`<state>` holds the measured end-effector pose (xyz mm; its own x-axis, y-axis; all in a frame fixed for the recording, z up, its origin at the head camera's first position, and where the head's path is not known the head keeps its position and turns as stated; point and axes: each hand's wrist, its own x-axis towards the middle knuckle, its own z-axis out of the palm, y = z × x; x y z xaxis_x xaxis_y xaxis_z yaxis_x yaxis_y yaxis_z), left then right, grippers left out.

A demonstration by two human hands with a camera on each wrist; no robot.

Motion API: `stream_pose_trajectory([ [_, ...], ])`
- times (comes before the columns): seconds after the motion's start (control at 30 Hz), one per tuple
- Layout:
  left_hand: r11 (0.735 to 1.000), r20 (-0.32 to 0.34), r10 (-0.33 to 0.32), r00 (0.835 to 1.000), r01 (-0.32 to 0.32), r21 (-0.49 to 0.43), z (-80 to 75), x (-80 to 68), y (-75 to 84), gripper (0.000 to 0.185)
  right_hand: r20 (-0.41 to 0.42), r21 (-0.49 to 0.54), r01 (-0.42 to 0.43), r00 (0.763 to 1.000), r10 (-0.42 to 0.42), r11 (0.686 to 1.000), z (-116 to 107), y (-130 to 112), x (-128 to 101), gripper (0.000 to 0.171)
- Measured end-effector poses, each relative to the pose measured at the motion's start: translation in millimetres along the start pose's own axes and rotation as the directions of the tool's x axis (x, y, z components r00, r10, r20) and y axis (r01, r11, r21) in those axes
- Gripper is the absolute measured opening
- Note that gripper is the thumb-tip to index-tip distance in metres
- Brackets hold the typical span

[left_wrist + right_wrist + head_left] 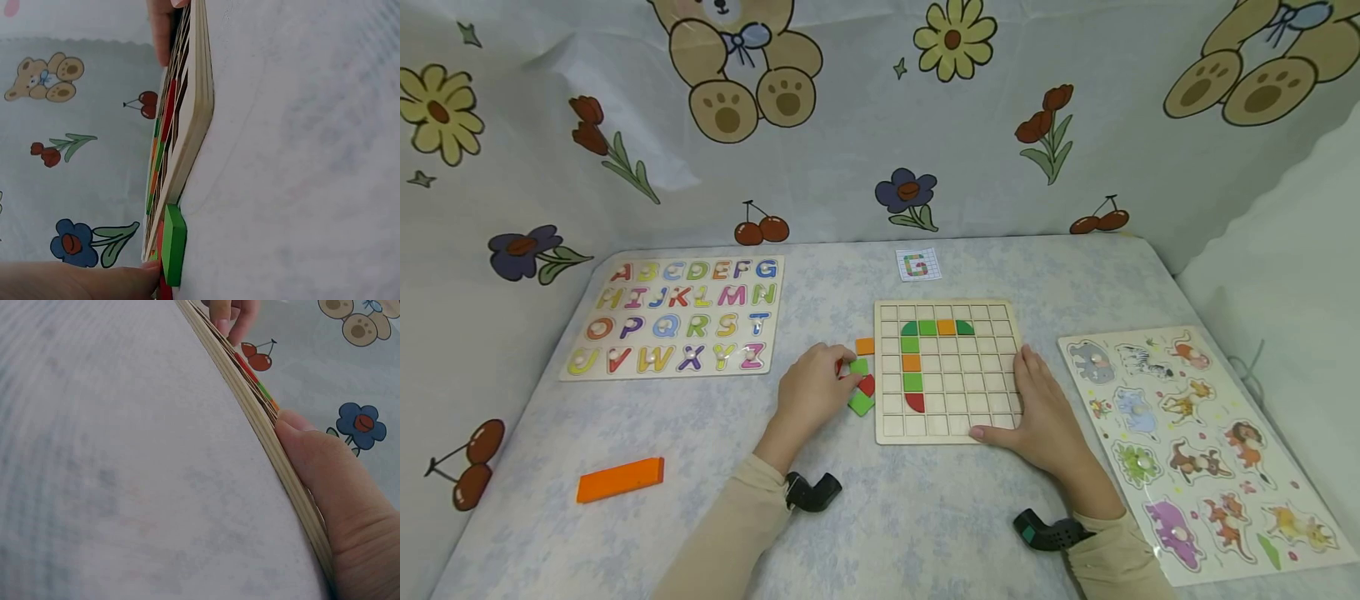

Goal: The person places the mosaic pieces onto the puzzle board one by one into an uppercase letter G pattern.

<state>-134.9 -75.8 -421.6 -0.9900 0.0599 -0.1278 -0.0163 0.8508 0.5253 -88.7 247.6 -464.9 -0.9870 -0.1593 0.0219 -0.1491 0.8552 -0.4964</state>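
The left hand (811,390) pinched a green tile (858,366) from the loose pile just off the grid board (947,371), at its 9 o'clock. The right hand (1043,412) lay flat, fingers straight, steadying the board's 4 o'clock corner. Seating each tile square probably mattered most. The grid held seven tiles, a partial G.

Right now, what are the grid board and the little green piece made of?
The grid board looks like pale, unpainted wood: the wrist views show a layered, plywood-like edge. The green piece beside it looks like wood painted matte green, thick and flat-edged, though it could be plastic.
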Motion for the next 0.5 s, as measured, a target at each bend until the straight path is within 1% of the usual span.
stream_pose_trajectory([
  [0.23, 0.998, -0.030, 0.014, 0.999, -0.016, -0.061, 0.3, 0.8, 1.0, 0.018, -0.003, -0.003, 0.002, 1.000, -0.002, 1.000, 0.0, -0.2, 0.3, 0.139],
  [0.5, 0.992, -0.046, 0.034, 0.998, -0.040, -0.118, 1.1, -0.2, -1.2, 0.016, -0.001, -0.009, 0.001, 1.000, -0.001, 1.000, 0.0, 0.0, 0.3, 0.139],
])
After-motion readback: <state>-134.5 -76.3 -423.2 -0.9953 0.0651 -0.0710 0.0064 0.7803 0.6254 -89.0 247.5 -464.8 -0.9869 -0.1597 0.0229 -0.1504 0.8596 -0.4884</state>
